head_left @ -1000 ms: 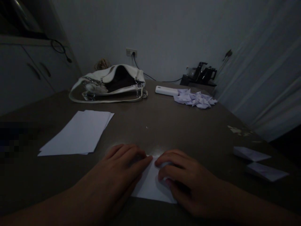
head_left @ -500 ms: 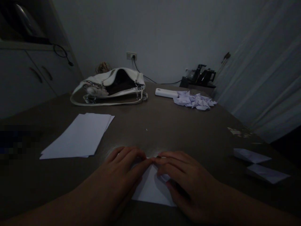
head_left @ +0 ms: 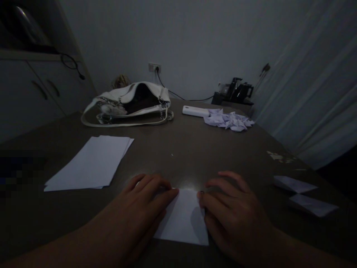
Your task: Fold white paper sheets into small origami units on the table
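A folded sheet of white paper [head_left: 184, 219] lies flat on the table in front of me, with a straight far edge. My left hand [head_left: 147, 204] rests over its left side, fingers bent together and the thumb stretched along the far edge, holding it down. At the far right corner, my right hand [head_left: 228, 208] has its index finger on the paper and its thumb by the right edge. The other fingers of that hand are lifted and spread. Part of the paper is hidden under both hands.
White sheets [head_left: 92, 162] lie stacked at the left. Two folded paper pieces [head_left: 312, 204] sit at the right. Farther back are a white handbag [head_left: 145, 108], a white oblong device [head_left: 195, 111] and a pile of folded paper shapes [head_left: 230, 120]. A curtain [head_left: 312, 85] hangs at the right.
My right hand has slid right along the paper's far edge, away from my left hand, and its outer fingers have lifted. More paper shows between the hands. The left hand stays nearly still.
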Demonstrator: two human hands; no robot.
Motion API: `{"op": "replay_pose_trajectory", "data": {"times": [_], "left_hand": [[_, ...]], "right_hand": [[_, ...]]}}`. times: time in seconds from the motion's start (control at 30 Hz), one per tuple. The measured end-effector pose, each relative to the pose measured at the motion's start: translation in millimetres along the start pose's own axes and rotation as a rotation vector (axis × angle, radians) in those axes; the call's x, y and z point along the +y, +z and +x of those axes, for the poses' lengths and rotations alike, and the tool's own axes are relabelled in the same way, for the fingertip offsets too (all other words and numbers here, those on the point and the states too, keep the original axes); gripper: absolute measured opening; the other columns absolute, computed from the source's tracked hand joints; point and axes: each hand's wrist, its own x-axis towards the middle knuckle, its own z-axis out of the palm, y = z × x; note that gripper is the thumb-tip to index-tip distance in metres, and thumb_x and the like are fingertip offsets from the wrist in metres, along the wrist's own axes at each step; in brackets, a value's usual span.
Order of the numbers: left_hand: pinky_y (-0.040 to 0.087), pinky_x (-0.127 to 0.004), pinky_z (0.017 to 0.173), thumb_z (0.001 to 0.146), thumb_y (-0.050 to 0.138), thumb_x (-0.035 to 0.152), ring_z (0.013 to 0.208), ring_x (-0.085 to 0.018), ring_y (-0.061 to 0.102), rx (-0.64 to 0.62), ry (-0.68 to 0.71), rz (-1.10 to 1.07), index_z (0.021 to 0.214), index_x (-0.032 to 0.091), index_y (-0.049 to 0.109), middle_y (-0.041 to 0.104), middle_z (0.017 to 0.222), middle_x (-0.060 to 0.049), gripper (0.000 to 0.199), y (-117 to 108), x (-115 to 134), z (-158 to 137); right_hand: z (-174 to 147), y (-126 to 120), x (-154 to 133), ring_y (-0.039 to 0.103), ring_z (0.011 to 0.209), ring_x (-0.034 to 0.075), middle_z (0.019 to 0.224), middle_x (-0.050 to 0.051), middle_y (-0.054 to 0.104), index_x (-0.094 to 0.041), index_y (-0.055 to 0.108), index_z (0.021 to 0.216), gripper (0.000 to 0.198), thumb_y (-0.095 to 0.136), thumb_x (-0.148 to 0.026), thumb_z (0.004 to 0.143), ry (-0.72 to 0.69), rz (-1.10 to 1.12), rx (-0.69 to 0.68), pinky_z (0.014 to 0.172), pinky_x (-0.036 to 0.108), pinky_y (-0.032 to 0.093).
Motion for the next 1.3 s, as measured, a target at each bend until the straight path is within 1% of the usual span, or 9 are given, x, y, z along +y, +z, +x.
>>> {"op": "replay_pose_trajectory", "data": {"times": [0.17,0.27,0.37,0.5,0.67,0.8,0.9,1.13,1.3], "left_hand": [[0.046,-0.038,0.093,0.089,0.043,0.012,0.105,-0.022,0.053,0.023,-0.013,-0.015,0.134,0.026,0.046,0.056,0.12,-0.006,0.048,1.5,-0.7,-0.8],[0.046,-0.038,0.092,0.085,0.045,0.011,0.105,-0.022,0.054,0.007,-0.004,-0.007,0.14,0.029,0.04,0.056,0.122,-0.005,0.058,0.2,0.0,-0.6],[0.046,-0.038,0.091,0.085,0.046,0.013,0.104,-0.022,0.054,-0.035,0.004,0.01,0.145,0.03,0.034,0.055,0.122,-0.006,0.063,-2.2,1.0,0.5],[0.045,-0.039,0.092,0.088,0.046,0.018,0.107,-0.023,0.053,-0.028,0.021,0.05,0.146,0.025,0.033,0.055,0.122,-0.007,0.059,-3.4,1.9,1.5],[0.043,-0.041,0.092,0.086,0.051,0.022,0.107,-0.024,0.054,0.064,0.026,0.192,0.135,0.023,0.049,0.059,0.118,-0.007,0.049,-2.8,3.3,1.1],[0.037,-0.046,0.094,0.086,0.053,0.028,0.104,-0.028,0.055,0.196,0.054,0.388,0.118,0.013,0.062,0.065,0.112,-0.011,0.037,0.4,8.0,-1.6],[0.034,-0.048,0.096,0.088,0.051,0.037,0.102,-0.03,0.055,0.284,0.039,0.51,0.107,0.007,0.067,0.068,0.105,-0.015,0.039,4.4,12.1,-4.6],[0.037,-0.053,0.093,0.088,0.05,0.043,0.098,-0.034,0.058,0.25,-0.024,0.552,0.099,0.005,0.071,0.07,0.1,-0.018,0.045,6.3,14.8,-8.9],[0.044,-0.047,0.09,0.089,0.053,0.041,0.096,-0.03,0.061,0.222,-0.004,0.411,0.103,0.009,0.069,0.07,0.104,-0.014,0.039,1.3,14.0,-4.5]], "right_hand": [[-0.4,0.7,-2.9,0.056,0.073,0.021,0.066,0.002,0.065,-0.016,0.066,0.073,0.018,0.05,-0.009,0.079,0.017,-0.12,0.023,0.088,0.04,0.031],[0.4,0.4,-2.5,0.055,0.074,0.021,0.069,0.004,0.064,-0.016,0.066,0.073,0.018,0.05,-0.01,0.078,0.015,-0.138,-0.017,0.086,0.039,0.031],[1.6,-0.2,-1.9,0.055,0.078,0.021,0.077,0.004,0.067,-0.015,0.07,0.09,0.02,0.053,-0.013,0.079,-0.015,-0.115,-0.074,0.088,0.039,0.029],[3.4,-0.1,-2.0,0.055,0.083,0.02,0.089,0.004,0.068,-0.016,0.064,0.119,0.037,0.057,-0.019,0.082,-0.02,-0.095,-0.174,0.088,0.039,0.028],[5.0,0.7,-2.8,0.055,0.085,0.021,0.091,0.005,0.068,-0.014,0.065,0.116,0.036,0.059,-0.02,0.081,-0.051,-0.119,-0.184,0.088,0.039,0.028],[6.0,0.9,-2.8,0.055,0.083,0.021,0.09,0.005,0.068,-0.015,0.067,0.113,0.035,0.061,-0.02,0.08,-0.042,-0.137,-0.17,0.086,0.038,0.029],[6.0,1.3,-2.0,0.056,0.083,0.021,0.089,0.005,0.068,-0.015,0.067,0.114,0.036,0.062,-0.02,0.078,-0.038,-0.141,-0.17,0.085,0.038,0.03],[6.0,0.1,-2.1,0.056,0.083,0.021,0.09,0.005,0.068,-0.016,0.067,0.114,0.037,0.064,-0.018,0.077,-0.032,-0.132,-0.194,0.083,0.037,0.032],[4.1,-0.5,-1.9,0.054,0.083,0.02,0.091,0.004,0.067,-0.018,0.066,0.115,0.037,0.063,-0.019,0.078,-0.007,-0.106,-0.189,0.082,0.036,0.031]]}}
